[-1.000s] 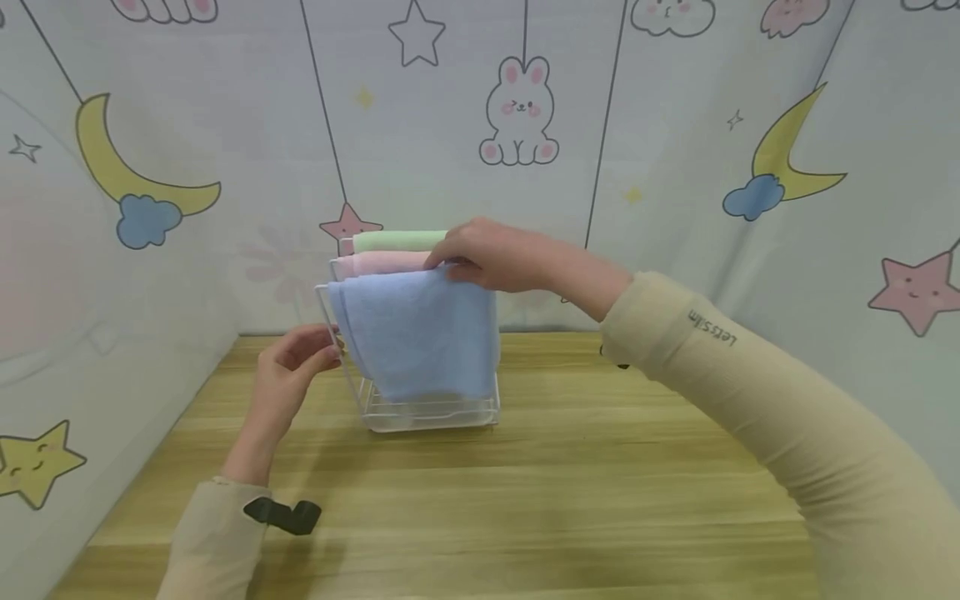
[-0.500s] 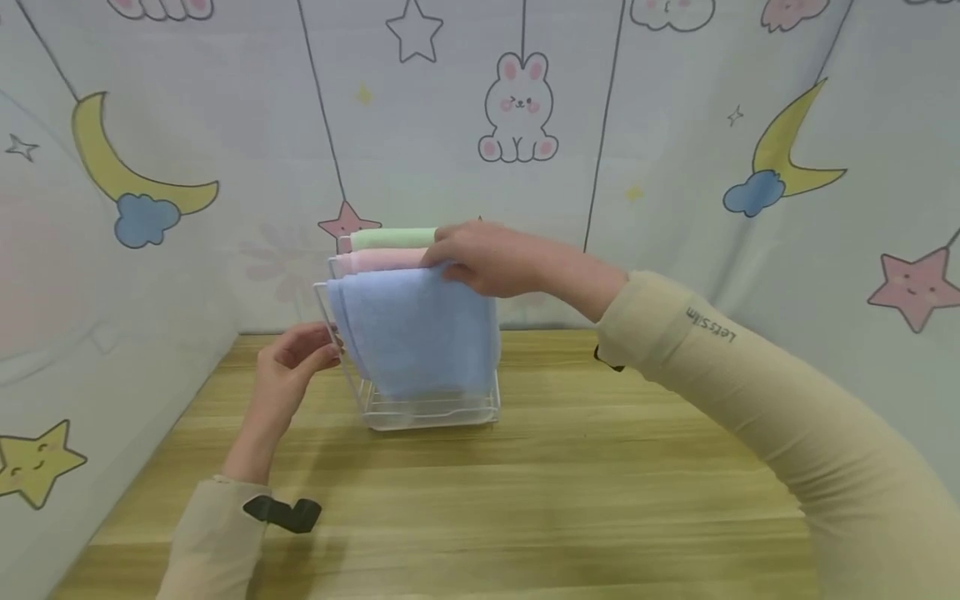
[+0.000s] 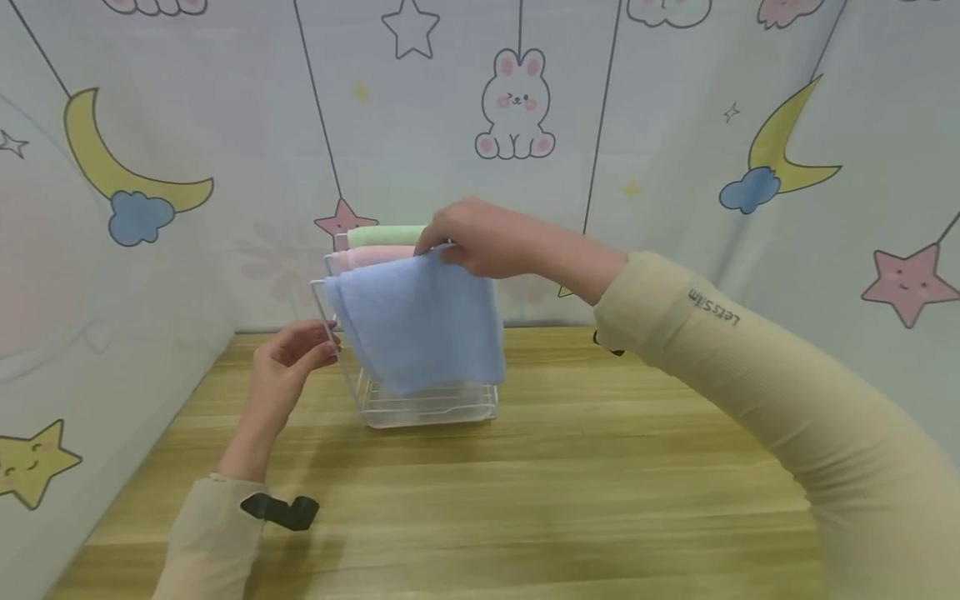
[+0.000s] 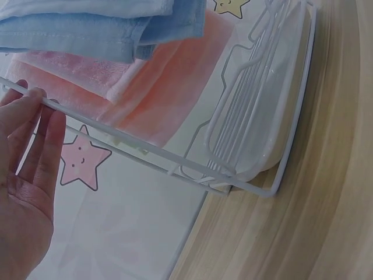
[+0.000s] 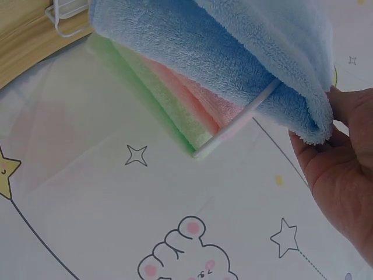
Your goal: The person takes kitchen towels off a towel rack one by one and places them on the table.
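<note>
A white wire rack (image 3: 431, 421) with a tray at its base stands on the table. Over its front bar hangs a folded light blue towel (image 3: 420, 325); its right end is raised and its upper edge slants. My right hand (image 3: 487, 242) pinches the towel's top edge between thumb and fingers. The right wrist view shows the towel's fold (image 5: 274, 70) lifted there, with a white bar running under it. My left hand (image 3: 273, 383) grips the rack's left upright wire. Behind the blue towel hang a pink towel (image 3: 375, 257) and a green towel (image 3: 386, 237).
The wood-grain table (image 3: 600, 467) extends in front and to the right of the rack. Close behind it is a white cloth backdrop (image 3: 420, 142) printed with a rabbit, stars and moons. A black strap (image 3: 281, 511) sits on the left wrist.
My right hand has risen slightly, pulling the blue towel's right end up so its top edge tilts and its lower right corner swings outward. My left hand has stayed on the rack.
</note>
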Available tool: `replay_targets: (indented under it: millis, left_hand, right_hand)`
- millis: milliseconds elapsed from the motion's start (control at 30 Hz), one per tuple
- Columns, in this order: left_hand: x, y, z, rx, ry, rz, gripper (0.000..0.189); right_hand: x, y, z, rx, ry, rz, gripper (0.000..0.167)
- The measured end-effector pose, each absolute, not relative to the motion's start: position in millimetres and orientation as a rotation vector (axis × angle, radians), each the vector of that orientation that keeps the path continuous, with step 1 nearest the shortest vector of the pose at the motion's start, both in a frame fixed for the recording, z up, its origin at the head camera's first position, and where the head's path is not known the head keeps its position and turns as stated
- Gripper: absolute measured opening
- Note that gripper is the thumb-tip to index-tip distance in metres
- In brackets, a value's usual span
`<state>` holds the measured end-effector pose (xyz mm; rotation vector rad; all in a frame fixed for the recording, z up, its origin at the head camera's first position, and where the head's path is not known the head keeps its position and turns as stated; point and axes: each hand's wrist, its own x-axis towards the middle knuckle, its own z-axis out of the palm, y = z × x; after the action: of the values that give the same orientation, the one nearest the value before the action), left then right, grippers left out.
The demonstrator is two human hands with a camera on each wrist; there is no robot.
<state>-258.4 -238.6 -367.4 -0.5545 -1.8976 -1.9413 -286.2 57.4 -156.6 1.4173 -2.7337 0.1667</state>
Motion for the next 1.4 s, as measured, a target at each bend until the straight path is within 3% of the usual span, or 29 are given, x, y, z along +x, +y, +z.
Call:
replay_targets:
  millis: [333,700,1033,1400]
  left_hand:
    - [-258.6,-239.3,-366.4,-0.560,-1.925,-1.926,0.021]
    - [-259.9,-239.3,-367.8,-0.568,-1.886,-1.940,0.021]
    - [-260.4,-240.2,-365.9,-0.552,-1.894,-1.924,0.022]
    - [-256.8,-243.5,-366.4,-0.537,-1.929,-1.909,0.023]
  right_hand:
    - [-288.2,52.2,-146.1,1.396,-2.738,0.203,0.036]
    - [-283.4,62.4,-89.7,1.195,-2.633,0.342,0.030]
    - [-284.7,104.4,-40.8,0.821,-2.518,0.313,0.036]
    - [-299.7,164.4,-47.3,0.646,-2.602,0.316,0.037]
